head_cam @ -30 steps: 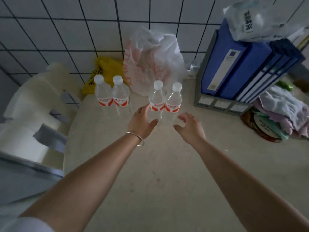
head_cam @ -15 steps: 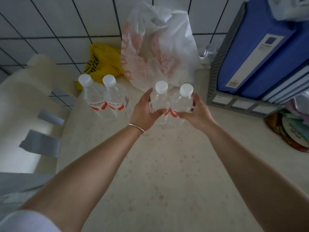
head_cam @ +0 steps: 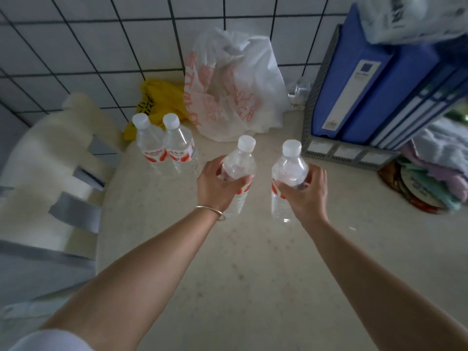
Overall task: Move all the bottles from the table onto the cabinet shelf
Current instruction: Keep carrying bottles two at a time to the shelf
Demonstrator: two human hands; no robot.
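Observation:
I hold one clear water bottle in each hand, lifted above the beige table (head_cam: 253, 262). My left hand (head_cam: 215, 184) grips a white-capped bottle (head_cam: 240, 163) around its red label. My right hand (head_cam: 305, 192) grips a second bottle (head_cam: 288, 165) the same way, a little apart from the first. Two more bottles (head_cam: 152, 145) (head_cam: 181, 146) with red labels stand side by side on the table at the back left, near the tiled wall. No cabinet shelf shows in this view.
A white plastic bag (head_cam: 233, 87) and a yellow bag (head_cam: 159, 100) lie against the wall. Blue binders (head_cam: 367, 79) stand in a grey rack (head_cam: 342, 153) at the right, with folded cloths (head_cam: 435, 173) beside it. A cream chair back (head_cam: 50, 158) borders the table's left edge.
Both hands reached the middle pair of bottles, closed on them and lifted them off the table, drawing them apart and toward me. The left pair has stayed put.

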